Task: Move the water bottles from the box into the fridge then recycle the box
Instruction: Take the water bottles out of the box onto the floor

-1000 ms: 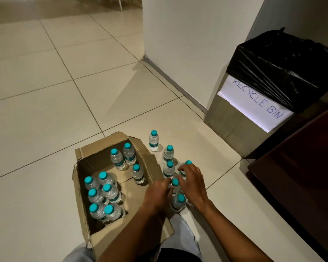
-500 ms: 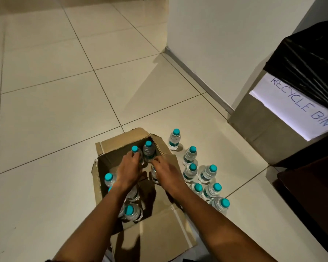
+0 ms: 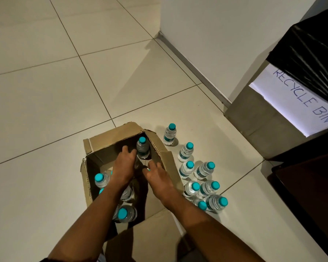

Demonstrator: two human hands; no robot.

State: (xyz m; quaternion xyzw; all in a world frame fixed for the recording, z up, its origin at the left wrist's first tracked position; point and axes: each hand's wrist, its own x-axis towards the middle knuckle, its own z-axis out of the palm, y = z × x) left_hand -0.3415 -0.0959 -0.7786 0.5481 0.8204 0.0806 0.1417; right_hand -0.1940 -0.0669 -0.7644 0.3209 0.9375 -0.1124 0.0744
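An open cardboard box (image 3: pixel 160 148) stands on the tiled floor. It holds several clear water bottles with teal caps, one upright in its far corner (image 3: pixel 142 148) and others along its left side (image 3: pixel 100 179). My left hand (image 3: pixel 124 165) is inside the box with its fingers curled over a bottle that it mostly hides. Beside it, my right hand (image 3: pixel 158 176) curls round another bottle, whose teal cap peeks out by the fingers. Several more bottles (image 3: pixel 186 152) stand on the floor to the right of the box.
A metal bin (image 3: pixel 263 120) with a black bag and a paper label reading RECYCLE BIN stands at the right against the white wall (image 3: pixel 216 35). Dark wooden furniture (image 3: pixel 311 195) fills the lower right. Pale floor tiles (image 3: pixel 45 110) stretch to the left and beyond the box.
Both hands left the bottles on the floor and reached into the box, closing on bottles near its far corner. The view has swung left and moved closer.
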